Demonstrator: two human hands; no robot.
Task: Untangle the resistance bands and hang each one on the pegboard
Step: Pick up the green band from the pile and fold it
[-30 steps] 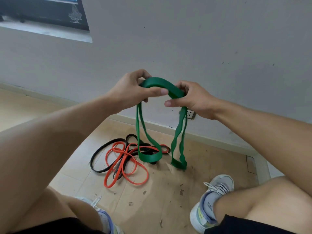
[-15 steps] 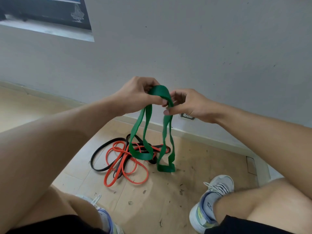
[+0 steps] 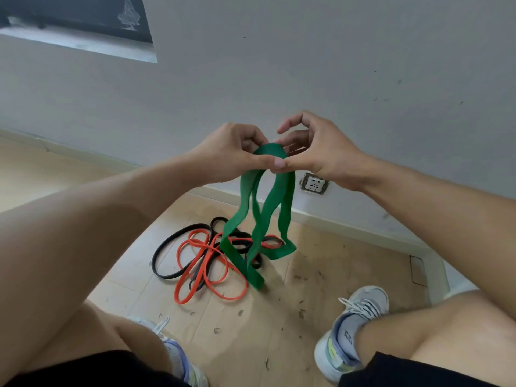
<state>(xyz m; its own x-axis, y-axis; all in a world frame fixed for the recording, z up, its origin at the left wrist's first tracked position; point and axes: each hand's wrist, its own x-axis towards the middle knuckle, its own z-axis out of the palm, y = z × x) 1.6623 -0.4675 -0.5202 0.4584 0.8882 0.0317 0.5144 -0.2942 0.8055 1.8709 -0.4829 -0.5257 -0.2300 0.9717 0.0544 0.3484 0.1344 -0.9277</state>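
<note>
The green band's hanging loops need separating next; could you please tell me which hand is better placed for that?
Probably the right hand: its index finger is lifted off the green band, while the left hand grips the top fold.

no writing can be read: dark marks on the grey sock (image 3: pixel 347 336) are too small, and the dark panel (image 3: pixel 69 12) shows only a white drawing.

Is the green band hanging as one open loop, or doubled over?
Doubled over: four strands of the green band drop from the left hand and right hand, ending in two lower loops.
</note>
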